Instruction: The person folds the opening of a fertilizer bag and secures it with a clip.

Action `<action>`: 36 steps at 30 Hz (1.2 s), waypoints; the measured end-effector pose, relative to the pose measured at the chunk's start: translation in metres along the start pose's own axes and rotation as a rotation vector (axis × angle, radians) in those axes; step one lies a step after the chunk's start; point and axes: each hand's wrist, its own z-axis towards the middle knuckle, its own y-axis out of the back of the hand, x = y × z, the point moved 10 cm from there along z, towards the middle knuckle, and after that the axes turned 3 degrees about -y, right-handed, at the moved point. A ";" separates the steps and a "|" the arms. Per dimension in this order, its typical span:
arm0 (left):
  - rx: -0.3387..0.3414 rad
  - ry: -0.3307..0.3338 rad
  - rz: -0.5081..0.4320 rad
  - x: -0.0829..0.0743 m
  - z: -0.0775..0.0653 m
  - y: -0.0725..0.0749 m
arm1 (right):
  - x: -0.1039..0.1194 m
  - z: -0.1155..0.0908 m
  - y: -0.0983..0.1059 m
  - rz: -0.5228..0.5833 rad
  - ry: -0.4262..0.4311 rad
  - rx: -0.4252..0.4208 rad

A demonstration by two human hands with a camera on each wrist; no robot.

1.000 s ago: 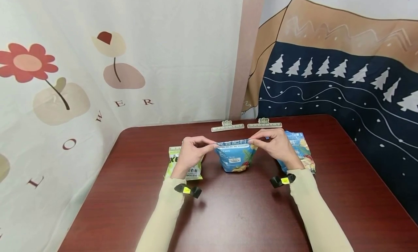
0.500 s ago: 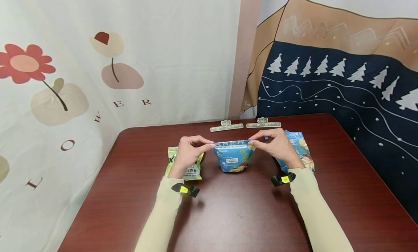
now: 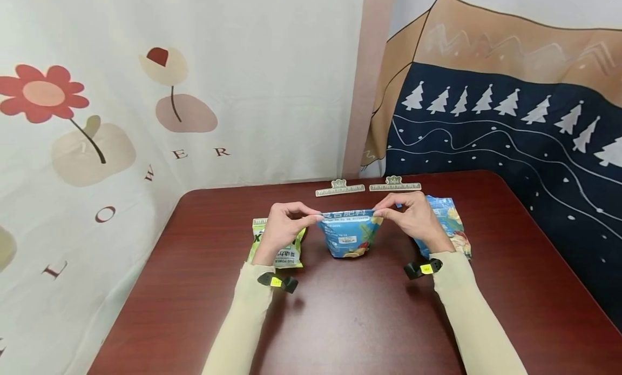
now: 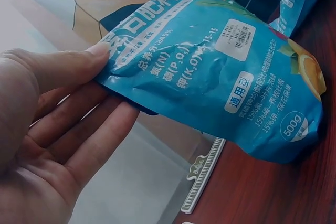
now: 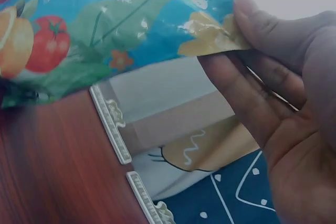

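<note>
A blue fertilizer bag [image 3: 347, 235] printed with fruit stands upright on the table, its top edge stretched flat between both hands. At the top left corner my left hand [image 3: 284, 226] pinches it between thumb and fingers. My right hand [image 3: 410, 218] pinches the opposite top corner. The left wrist view shows the bag's [image 4: 210, 77] printed face with a barcode label and a 500g mark. In the right wrist view the thumb lies over the bag's [image 5: 131, 30] yellow-flowered corner, fingers behind it.
Behind the left hand lies a green bag [image 3: 289, 255] with a clip [image 3: 259, 221] along its top, partly hidden. Another blue bag [image 3: 449, 218] lies behind the right hand. Two ruler-patterned clips [image 3: 340, 188] rest near the back edge of the dark red table [image 3: 350, 321].
Both hands keep their pinch on the bag's top corners, almost still. The whole head view has shifted very slightly.
</note>
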 end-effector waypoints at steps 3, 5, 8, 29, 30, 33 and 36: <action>0.000 0.008 0.004 0.000 -0.001 -0.001 | -0.006 0.000 -0.001 0.007 -0.063 0.025; 0.001 0.013 0.005 0.000 -0.001 -0.001 | -0.008 0.000 -0.002 0.004 -0.096 0.048; 0.004 0.018 0.003 0.000 -0.001 -0.002 | -0.007 0.000 -0.001 -0.030 -0.104 0.069; 0.000 0.024 -0.016 0.003 0.001 -0.003 | 0.000 0.054 -0.002 -0.404 -0.098 0.320; 0.001 0.025 -0.017 0.003 0.000 -0.003 | -0.001 0.058 -0.003 -0.413 -0.086 0.328; 0.000 0.031 -0.019 0.003 0.000 -0.002 | -0.006 0.069 -0.007 -0.424 -0.070 0.343; -0.001 0.040 -0.012 0.004 -0.001 -0.001 | -0.011 0.078 -0.012 -0.432 -0.056 0.364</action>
